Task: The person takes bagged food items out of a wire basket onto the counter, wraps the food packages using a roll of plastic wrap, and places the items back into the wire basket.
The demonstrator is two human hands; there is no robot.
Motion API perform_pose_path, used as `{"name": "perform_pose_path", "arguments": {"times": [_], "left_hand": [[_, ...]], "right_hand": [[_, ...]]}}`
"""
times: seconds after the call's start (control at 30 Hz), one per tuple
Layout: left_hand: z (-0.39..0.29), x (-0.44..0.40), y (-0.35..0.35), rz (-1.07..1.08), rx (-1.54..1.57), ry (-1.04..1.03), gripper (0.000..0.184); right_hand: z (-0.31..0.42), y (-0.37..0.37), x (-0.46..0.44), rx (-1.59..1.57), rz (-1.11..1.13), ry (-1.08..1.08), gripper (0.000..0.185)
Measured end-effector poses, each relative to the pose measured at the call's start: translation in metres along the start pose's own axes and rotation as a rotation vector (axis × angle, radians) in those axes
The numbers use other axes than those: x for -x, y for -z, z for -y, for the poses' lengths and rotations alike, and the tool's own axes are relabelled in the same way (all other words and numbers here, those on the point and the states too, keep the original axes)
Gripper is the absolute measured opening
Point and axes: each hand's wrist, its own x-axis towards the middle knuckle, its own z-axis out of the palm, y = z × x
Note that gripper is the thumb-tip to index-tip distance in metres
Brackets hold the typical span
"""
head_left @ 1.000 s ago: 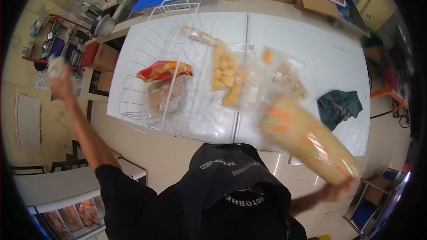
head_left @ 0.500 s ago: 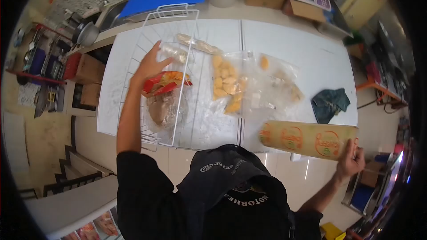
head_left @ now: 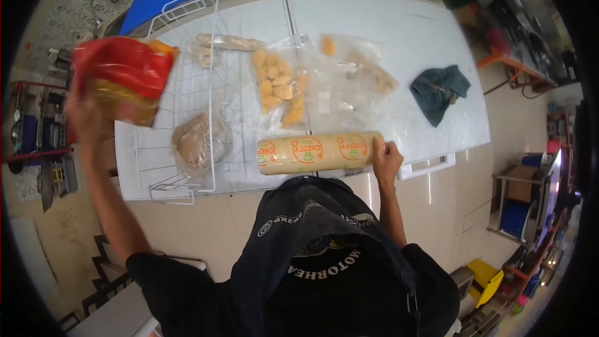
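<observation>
While L hand grips red bag at its upper R, fingers curled, basket to its R could snag it, so best lift clear; roll runs left from R hand, fist closed on its end: hold lvl & firm.

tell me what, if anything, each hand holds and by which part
The left hand grips the red packet by its left side, finger placement blurred; the right hand holds the printed roll by its right end.

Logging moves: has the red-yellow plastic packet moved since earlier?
Yes: the packet moved left, from inside the white wire basket to across its left rim.
</observation>
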Motion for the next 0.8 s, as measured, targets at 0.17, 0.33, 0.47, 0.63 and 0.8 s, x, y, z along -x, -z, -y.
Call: {"name": "perform_pose_path", "arguments": {"times": [0.17,0.33,0.47,0.63,0.8], "left_hand": [[-0.072,-0.031,0.063,0.040,-0.090,-0.332,0.025],[-0.151,0.007,0.027,0.213,0.027,-0.535,0.030],[-0.163,0.034,-0.008,0.266,0.040,-0.497,0.035],[-0.183,0.063,-0.068,0.315,0.105,-0.491,0.029],[-0.221,0.088,-0.105,0.478,-0.138,-0.568,0.023]], "right_hand": [[0.080,0.031,-0.033,0.138,0.436,0.828,0.037],[0.049,0.041,-0.071,0.208,0.836,0.742,0.020],[0.065,0.044,-0.052,0.101,0.813,0.863,0.004],[0.103,0.087,-0.004,-0.340,0.837,0.520,0.005],[0.158,0.091,0.003,-0.716,0.843,0.893,0.003]]}}
